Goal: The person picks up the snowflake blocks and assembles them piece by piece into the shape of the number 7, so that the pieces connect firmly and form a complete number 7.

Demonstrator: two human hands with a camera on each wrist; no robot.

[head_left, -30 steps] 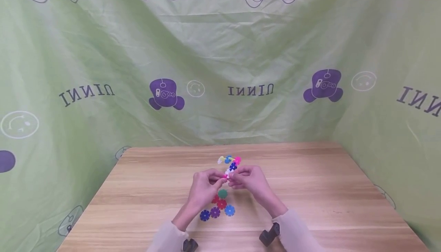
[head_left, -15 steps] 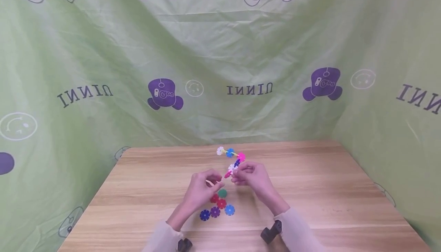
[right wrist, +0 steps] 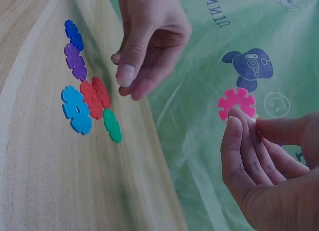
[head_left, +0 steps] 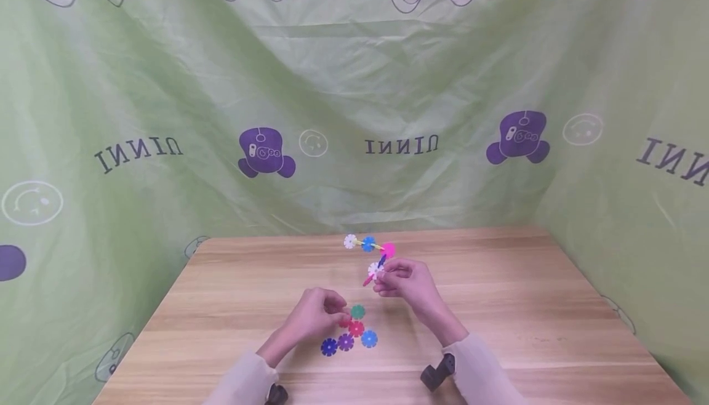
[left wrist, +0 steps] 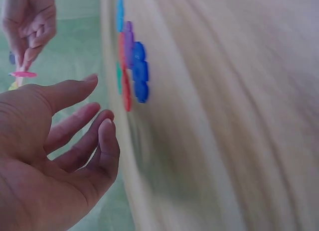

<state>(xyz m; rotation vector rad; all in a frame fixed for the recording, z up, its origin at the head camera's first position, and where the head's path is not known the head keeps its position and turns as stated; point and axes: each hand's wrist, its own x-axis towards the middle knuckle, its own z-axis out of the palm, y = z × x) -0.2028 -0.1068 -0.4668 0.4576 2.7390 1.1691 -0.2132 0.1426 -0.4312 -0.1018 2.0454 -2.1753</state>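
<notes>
My right hand [head_left: 410, 279] pinches a chain of plastic snowflake discs by its near end, at a white disc [head_left: 375, 271]. A pink disc [right wrist: 237, 102] stands out past those fingertips in the right wrist view. From there the chain runs away through dark blue, pink [head_left: 388, 250], blue [head_left: 368, 244] and yellow pieces to a white disc [head_left: 350, 242]. My left hand [head_left: 317, 312] holds nothing, its fingers loosely bent and apart. Its fingertips are close to a loose green disc [head_left: 357, 311] and red discs [head_left: 357, 328], one of them partly hidden behind the thumb.
Nearer to me on the wooden table [head_left: 498, 312] lie a purple disc [head_left: 346, 341], a dark blue disc [head_left: 329, 347] and a light blue disc [head_left: 369, 338]. A green printed cloth [head_left: 332, 85] hangs behind the table and along both sides.
My left hand has let go of the chain's pink end and moved down and left to the loose discs. The right hand keeps the chain, shifted slightly right and up.
</notes>
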